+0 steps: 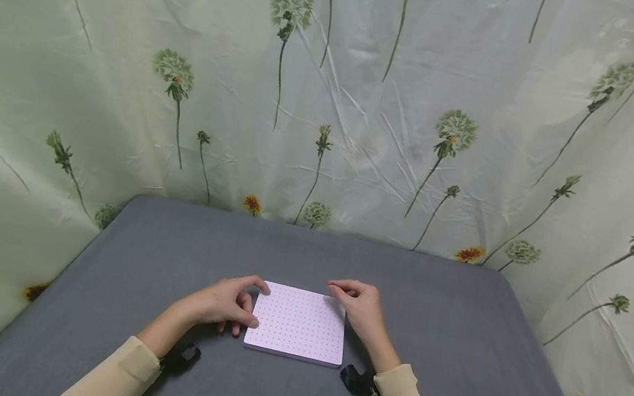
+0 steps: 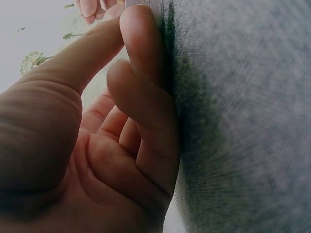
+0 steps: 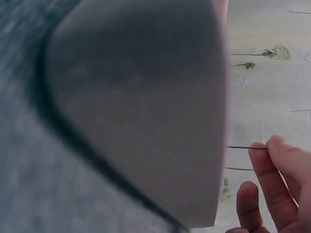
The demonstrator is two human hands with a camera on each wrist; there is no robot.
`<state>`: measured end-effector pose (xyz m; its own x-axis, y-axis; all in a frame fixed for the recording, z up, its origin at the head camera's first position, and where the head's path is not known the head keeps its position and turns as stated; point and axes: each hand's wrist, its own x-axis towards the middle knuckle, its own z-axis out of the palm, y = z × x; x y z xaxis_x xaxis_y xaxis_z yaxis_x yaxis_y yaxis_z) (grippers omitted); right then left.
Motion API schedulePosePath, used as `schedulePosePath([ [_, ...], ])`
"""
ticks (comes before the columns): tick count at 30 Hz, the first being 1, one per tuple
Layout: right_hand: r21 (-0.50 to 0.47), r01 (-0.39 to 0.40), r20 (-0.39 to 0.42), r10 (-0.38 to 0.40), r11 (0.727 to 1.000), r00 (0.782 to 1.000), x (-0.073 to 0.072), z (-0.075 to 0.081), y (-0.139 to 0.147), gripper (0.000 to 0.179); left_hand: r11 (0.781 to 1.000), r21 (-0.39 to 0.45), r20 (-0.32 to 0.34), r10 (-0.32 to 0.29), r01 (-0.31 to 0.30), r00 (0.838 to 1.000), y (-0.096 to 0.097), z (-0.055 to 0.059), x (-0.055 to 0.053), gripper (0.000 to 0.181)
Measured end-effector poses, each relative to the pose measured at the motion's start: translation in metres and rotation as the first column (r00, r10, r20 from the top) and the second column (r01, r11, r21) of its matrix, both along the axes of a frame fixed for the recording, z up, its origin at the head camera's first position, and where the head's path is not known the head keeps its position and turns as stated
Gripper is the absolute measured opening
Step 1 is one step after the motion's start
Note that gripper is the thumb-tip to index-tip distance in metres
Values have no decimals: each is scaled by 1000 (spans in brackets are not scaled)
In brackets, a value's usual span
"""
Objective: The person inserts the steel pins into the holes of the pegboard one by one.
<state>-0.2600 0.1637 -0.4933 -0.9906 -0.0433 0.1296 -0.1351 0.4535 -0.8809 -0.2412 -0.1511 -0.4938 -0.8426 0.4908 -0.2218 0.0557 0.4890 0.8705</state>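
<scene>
A white rectangular board [image 1: 300, 322] with rows of small dots lies flat on the grey surface. My left hand [image 1: 225, 301] holds its left side, with the index finger at the far corner and the thumb on the near part of the edge. In the left wrist view, the fingers [image 2: 141, 39] curl beside a sliver of the board's edge. Above the board's far right corner is my right hand [image 1: 358, 306]. Its thumb and index finger pinch a thin dark rod [image 3: 240, 147], seen in the right wrist view. The board's blurred side [image 3: 141, 121] fills much of that view.
The grey cloth-covered table [image 1: 307, 253] extends around the board. A pale curtain [image 1: 358, 106] with printed dandelions hangs behind and at both sides. Dark wrist cameras sit at both cuffs, the right camera [image 1: 355, 380] close to the board's near right corner.
</scene>
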Motion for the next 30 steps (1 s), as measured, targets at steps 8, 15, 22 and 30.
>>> schedulePosePath([
  [8, 8, 2, 11, -2, 1000, 1000, -2, -4, -1, 12, 1000, -5, 0, 1, -1, 1000, 2, 1, 1, 60],
  [15, 7, 9, 7, -9, 1000, 1000, -3, -5, -2, 12, 1000, -14, 5, 10, -10, 1000, 2, 2, 2, 60],
  [22, 19, 12, -13, -12, 1000, 1000, -4, -6, -3, 11, 1000, -13, 13, 11, -10, 1000, 2, 3, 1, 59],
  [30, 42, -1, -28, 2, 999, 1000, -4, -10, -3, 10, 1000, -9, 19, 12, -11, 1000, 2, 4, 1, 59],
])
